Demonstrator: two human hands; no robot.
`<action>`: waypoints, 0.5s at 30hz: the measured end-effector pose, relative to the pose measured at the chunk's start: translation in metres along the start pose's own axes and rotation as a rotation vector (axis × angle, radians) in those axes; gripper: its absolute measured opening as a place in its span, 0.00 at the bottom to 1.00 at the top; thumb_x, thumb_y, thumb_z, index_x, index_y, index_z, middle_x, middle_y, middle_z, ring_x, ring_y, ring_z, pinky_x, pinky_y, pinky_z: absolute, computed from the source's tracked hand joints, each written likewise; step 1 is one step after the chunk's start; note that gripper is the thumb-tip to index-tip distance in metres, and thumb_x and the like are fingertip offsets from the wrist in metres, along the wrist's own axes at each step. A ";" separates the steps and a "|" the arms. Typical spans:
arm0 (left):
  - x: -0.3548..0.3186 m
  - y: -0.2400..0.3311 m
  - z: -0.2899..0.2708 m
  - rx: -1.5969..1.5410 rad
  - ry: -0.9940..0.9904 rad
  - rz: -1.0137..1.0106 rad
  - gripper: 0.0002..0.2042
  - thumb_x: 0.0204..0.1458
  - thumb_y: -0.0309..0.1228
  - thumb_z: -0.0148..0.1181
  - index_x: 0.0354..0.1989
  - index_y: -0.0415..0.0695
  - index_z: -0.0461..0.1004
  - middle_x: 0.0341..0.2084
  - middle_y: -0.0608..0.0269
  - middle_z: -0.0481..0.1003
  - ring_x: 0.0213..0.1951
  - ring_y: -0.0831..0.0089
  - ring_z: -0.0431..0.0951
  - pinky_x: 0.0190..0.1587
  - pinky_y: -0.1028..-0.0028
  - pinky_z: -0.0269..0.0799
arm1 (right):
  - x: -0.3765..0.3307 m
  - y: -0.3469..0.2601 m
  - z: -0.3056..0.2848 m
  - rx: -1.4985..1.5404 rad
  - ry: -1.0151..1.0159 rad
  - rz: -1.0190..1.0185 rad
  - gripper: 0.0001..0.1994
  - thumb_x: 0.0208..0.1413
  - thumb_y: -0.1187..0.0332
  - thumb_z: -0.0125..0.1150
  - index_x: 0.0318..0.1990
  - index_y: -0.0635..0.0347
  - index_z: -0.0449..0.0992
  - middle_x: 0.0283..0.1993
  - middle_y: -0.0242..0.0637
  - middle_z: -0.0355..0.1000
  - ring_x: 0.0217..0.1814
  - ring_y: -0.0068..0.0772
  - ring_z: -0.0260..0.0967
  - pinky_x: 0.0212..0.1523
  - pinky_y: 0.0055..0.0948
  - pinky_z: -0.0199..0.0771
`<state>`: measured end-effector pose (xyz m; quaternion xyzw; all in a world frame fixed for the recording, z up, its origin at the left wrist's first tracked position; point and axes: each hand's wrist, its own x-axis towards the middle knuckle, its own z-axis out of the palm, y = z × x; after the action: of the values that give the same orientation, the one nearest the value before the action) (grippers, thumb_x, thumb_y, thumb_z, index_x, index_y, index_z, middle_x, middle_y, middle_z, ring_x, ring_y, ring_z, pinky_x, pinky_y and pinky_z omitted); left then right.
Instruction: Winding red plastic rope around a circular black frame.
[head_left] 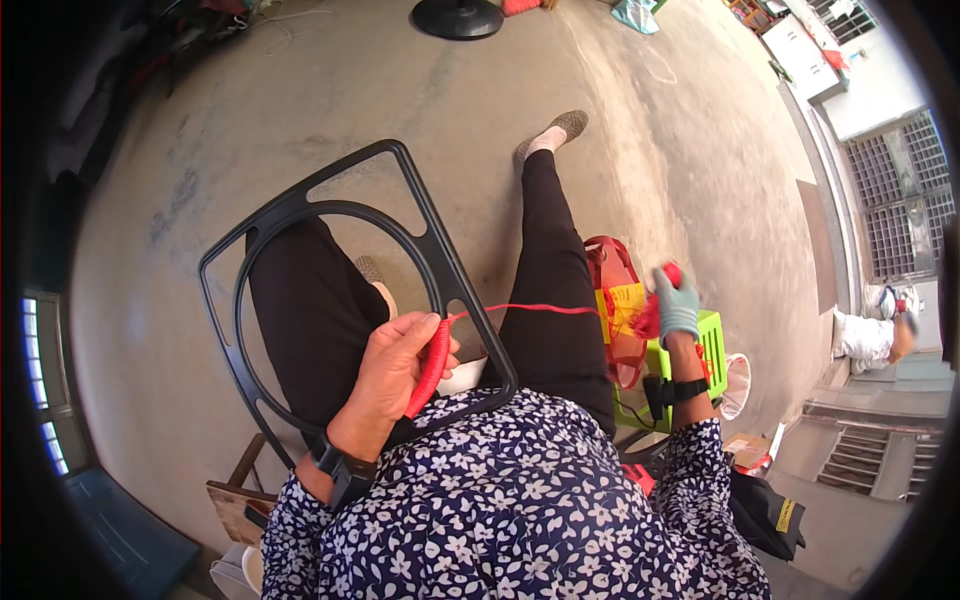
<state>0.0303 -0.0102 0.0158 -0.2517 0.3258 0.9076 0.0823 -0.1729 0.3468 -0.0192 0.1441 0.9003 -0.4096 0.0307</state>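
Note:
A black plastic frame (425,222), four-sided with a ring inside it, leans across my lap and left thigh. My left hand (385,372) is bare and closed around the lower right part of the ring. There the ring is tightly wound with red cord (432,378), and my thumb presses where the winding ends. From that spot a taut red strand (540,307) runs rightward toward my right hand (679,305). That hand wears a grey-green glove and is closed on a bundle of red cord (648,320), slightly blurred, out beside my right knee.
Below my right hand stands a bright green plastic crate (711,345), with a red bag (612,262) against it. A white bin (737,388) is farther right. A wooden stool (232,505) sits at lower left. A black round base (456,18) is ahead; another person (868,338) is far right.

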 end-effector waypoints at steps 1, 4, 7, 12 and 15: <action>0.000 0.000 0.002 0.039 0.013 0.008 0.10 0.58 0.35 0.54 0.34 0.39 0.72 0.25 0.57 0.76 0.23 0.72 0.77 0.26 0.75 0.75 | -0.002 -0.010 0.011 -0.014 -0.067 -0.095 0.19 0.47 0.59 0.65 0.41 0.64 0.74 0.31 0.39 0.73 0.33 0.29 0.72 0.38 0.28 0.72; 0.001 -0.001 0.001 0.096 0.030 0.015 0.10 0.59 0.35 0.53 0.34 0.40 0.72 0.25 0.57 0.76 0.23 0.72 0.77 0.26 0.74 0.75 | -0.044 -0.084 0.054 0.012 -0.235 -0.406 0.18 0.46 0.61 0.66 0.40 0.64 0.74 0.33 0.37 0.73 0.35 0.25 0.69 0.40 0.26 0.71; 0.002 -0.003 0.004 0.110 -0.009 -0.010 0.10 0.59 0.35 0.53 0.34 0.39 0.72 0.24 0.57 0.76 0.23 0.71 0.77 0.26 0.74 0.75 | -0.069 -0.126 0.103 0.232 -0.358 -0.326 0.19 0.47 0.60 0.66 0.43 0.63 0.73 0.34 0.35 0.73 0.36 0.24 0.69 0.41 0.26 0.70; 0.004 -0.006 0.006 0.002 -0.075 -0.179 0.12 0.58 0.35 0.54 0.39 0.38 0.72 0.25 0.57 0.76 0.24 0.69 0.77 0.27 0.74 0.75 | -0.112 -0.153 0.165 0.859 -1.029 0.296 0.19 0.55 0.55 0.59 0.45 0.62 0.73 0.37 0.36 0.74 0.37 0.24 0.71 0.39 0.24 0.72; 0.004 -0.017 -0.019 -0.059 -0.106 -0.210 0.14 0.58 0.37 0.54 0.43 0.37 0.70 0.30 0.54 0.76 0.30 0.66 0.78 0.31 0.72 0.75 | -0.115 -0.135 0.176 0.879 -1.352 0.371 0.27 0.57 0.44 0.50 0.47 0.62 0.73 0.40 0.39 0.75 0.37 0.28 0.72 0.39 0.27 0.73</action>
<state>0.0400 -0.0091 -0.0087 -0.2386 0.2659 0.9152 0.1864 -0.1124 0.1044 -0.0170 0.0118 0.4068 -0.7109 0.5735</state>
